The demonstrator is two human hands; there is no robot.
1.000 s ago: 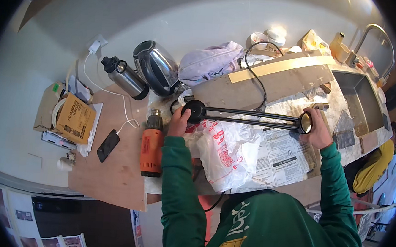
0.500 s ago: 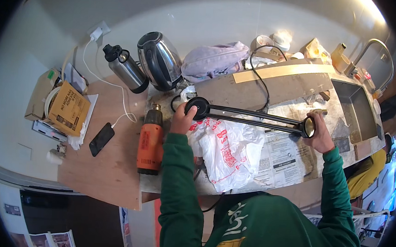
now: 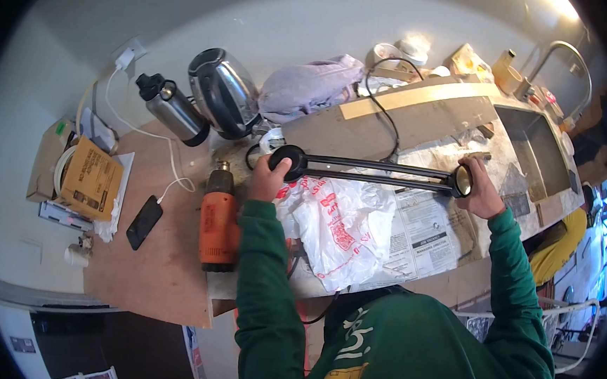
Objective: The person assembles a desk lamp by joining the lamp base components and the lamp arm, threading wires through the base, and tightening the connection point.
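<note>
A long black fixture (image 3: 382, 172) with two parallel bars and a round piece at each end is held level between my hands, above the counter. My left hand (image 3: 269, 179) is closed on its left round end, thumb on top of the disc. At the other end, the fingers of my right hand (image 3: 483, 191) wrap round a cup with a pale gold inside. Beneath the bars lies a crumpled white plastic bag (image 3: 338, 241) with red print, over spread newspaper (image 3: 423, 244). Left of my left forearm sits an orange heat gun (image 3: 219, 222), its metal nozzle pointing away from me.
A steel kettle (image 3: 222, 92) and flask (image 3: 172, 110) stand at the back left. A charging phone (image 3: 145, 223) lies near a cardboard box (image 3: 92, 178). Behind the fixture are a grey board (image 3: 427, 128), a black cable (image 3: 383, 105) and a lilac cloth (image 3: 309, 88). A sink (image 3: 535, 149) is at right.
The whole view has shifted, so the counter and its things appear slightly farther left. Both hands keep hold of the fixture's ends, with little visible movement against the counter.
</note>
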